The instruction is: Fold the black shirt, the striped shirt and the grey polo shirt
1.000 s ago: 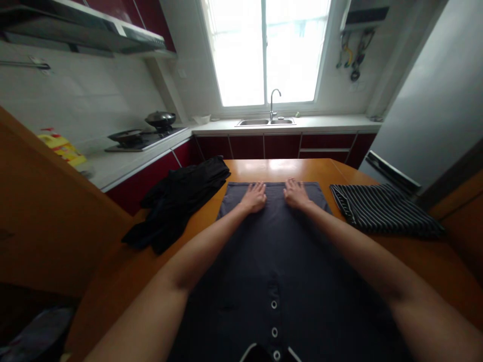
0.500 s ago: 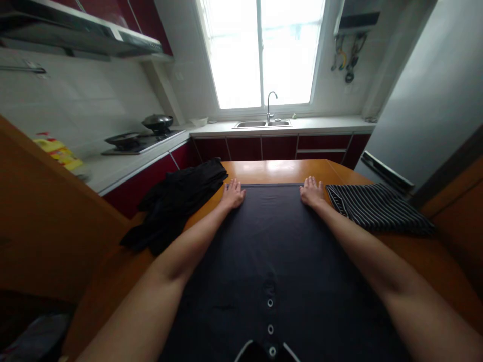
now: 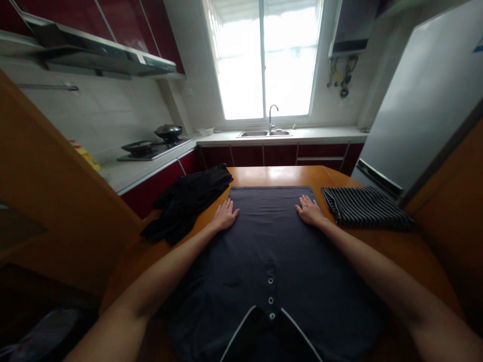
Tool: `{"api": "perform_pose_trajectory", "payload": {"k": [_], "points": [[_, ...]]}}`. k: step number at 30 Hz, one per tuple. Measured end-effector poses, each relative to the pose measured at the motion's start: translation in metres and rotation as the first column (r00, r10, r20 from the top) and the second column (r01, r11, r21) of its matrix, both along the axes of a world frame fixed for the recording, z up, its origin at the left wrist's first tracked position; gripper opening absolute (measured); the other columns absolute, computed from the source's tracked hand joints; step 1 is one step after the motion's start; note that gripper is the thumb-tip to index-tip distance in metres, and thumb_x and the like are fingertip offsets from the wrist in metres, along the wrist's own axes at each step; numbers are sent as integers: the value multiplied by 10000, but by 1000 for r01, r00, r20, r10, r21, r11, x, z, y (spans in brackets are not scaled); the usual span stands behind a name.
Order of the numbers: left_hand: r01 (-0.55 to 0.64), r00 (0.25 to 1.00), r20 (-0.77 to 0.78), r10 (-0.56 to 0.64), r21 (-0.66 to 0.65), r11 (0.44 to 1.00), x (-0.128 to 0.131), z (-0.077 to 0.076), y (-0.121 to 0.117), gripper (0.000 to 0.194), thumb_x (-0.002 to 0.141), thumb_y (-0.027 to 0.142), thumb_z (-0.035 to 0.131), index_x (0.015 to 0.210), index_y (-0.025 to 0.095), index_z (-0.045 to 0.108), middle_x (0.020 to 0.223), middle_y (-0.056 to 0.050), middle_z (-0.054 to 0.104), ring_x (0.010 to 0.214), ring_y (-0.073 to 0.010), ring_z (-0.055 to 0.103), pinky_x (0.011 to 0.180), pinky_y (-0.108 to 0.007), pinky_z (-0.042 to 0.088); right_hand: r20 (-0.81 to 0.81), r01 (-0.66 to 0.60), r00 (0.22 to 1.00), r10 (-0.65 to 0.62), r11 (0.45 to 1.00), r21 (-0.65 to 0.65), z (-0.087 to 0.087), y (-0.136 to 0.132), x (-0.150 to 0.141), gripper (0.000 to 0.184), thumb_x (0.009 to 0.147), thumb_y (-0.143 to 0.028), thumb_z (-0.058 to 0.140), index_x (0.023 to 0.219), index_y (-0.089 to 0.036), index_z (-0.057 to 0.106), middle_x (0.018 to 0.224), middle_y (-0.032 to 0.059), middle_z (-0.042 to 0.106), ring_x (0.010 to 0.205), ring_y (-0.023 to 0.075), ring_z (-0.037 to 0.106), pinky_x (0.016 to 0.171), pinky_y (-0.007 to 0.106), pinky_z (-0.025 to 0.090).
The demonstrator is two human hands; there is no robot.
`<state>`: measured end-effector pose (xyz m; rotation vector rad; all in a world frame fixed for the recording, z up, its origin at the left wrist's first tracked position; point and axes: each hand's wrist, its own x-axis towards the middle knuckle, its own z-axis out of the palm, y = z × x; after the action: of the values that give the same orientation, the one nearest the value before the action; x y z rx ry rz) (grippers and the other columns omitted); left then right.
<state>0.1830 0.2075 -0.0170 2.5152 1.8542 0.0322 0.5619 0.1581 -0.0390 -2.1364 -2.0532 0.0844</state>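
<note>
A dark navy polo shirt lies spread flat on a wooden table, collar and button placket nearest me. My left hand rests flat on its left edge with fingers stretched out. Across from it, my right hand presses flat on the right edge, fingers spread. Neither hand holds anything.
A crumpled black garment lies at the table's left. A folded striped cloth sits at the right. Behind are a counter with a stove and pans, a sink under the window, and a fridge on the right.
My hands slid apart from the middle of the shirt's far end to its side edges, then back toward me along those edges. The view shifted, showing more of the collar.
</note>
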Motion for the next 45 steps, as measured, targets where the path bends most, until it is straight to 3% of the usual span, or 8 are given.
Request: {"api": "perform_pose_trajectory", "payload": {"k": [4, 9, 12, 18, 26, 36, 41, 45], "points": [[6, 1000, -10, -5, 65, 998, 9, 8, -20, 688, 1016, 422, 239, 1521, -42, 303, 1612, -269, 203, 1518, -357, 160, 1207, -534, 159, 11, 41, 999, -42, 998, 53, 10, -14, -13, 603, 1015, -285, 258, 1507, 59, 322, 1606, 245, 263, 1512, 295, 201, 1213, 479, 121], [235, 972, -9, -235, 69, 970, 83, -18, -74, 621, 1019, 380, 248, 1557, 72, 295, 1647, -135, 212, 1535, -241, 147, 1225, -416, 166, -65, -179, 981, 183, 982, 65, 5, -52, -108, 590, 1009, -316, 265, 1539, -70, 343, 1632, 156, 247, 1517, 265, 196, 1201, 490, 177], [285, 958, 2, -286, 55, 957, 99, -29, -94, 616, 1024, 383, 215, 1559, 91, 299, 1643, -121, 229, 1528, -229, 181, 1221, -426, 186, -114, -257, 959, 260, 965, 46, -1, -75, -135, 598, 1014, -326, 233, 1545, -69, 334, 1628, 154, 262, 1514, 258, 206, 1202, 491, 174], [174, 984, 44, -175, 28, 984, 57, -22, -95, 712, 1010, 554, 221, 1566, 116, 290, 1650, -116, 201, 1534, -262, 151, 1226, -457, 155, -78, -93, 993, 94, 996, 7, -5, -87, -91, 682, 1007, -472, 287, 1557, -70, 302, 1645, 140, 216, 1524, 258, 164, 1217, 484, 99], [22, 998, 51, -24, 41, 999, 7, -18, -93, 706, 1017, 530, 203, 1548, 78, 314, 1632, -168, 234, 1517, -273, 214, 1211, -444, 197, -36, 50, 998, -50, 999, -6, -11, -88, -39, 720, 1004, -495, 261, 1554, -32, 288, 1641, 165, 222, 1521, 265, 170, 1218, 448, 115], [-31, 999, 39, 29, 52, 998, 1, -18, -96, 712, 1017, 542, 206, 1544, 79, 327, 1629, -171, 243, 1519, -277, 206, 1215, -434, 193, -43, 169, 985, -169, 986, 6, -16, -90, -10, 752, 997, -502, 256, 1540, 17, 289, 1628, 201, 239, 1515, 284, 190, 1219, 421, 119], [-81, 997, 26, 79, 65, 995, 3, -4, -106, 714, 1024, 516, 236, 1537, 26, 314, 1616, -222, 248, 1515, -335, 199, 1213, -524, 159, -47, 180, 983, -179, 984, 16, -9, -94, -11, 722, 1005, -458, 255, 1527, 39, 301, 1621, 218, 246, 1513, 292, 197, 1217, 421, 135], [104, 993, 55, -109, 84, 991, 21, 10, -136, 638, 1038, 465, 255, 1546, 86, 322, 1636, -150, 240, 1527, -303, 165, 1218, -540, 144, -42, 95, 995, -92, 991, 91, 5, -111, -31, 679, 1008, -405, 260, 1522, 36, 312, 1621, 223, 242, 1517, 307, 178, 1216, 468, 139]]}}
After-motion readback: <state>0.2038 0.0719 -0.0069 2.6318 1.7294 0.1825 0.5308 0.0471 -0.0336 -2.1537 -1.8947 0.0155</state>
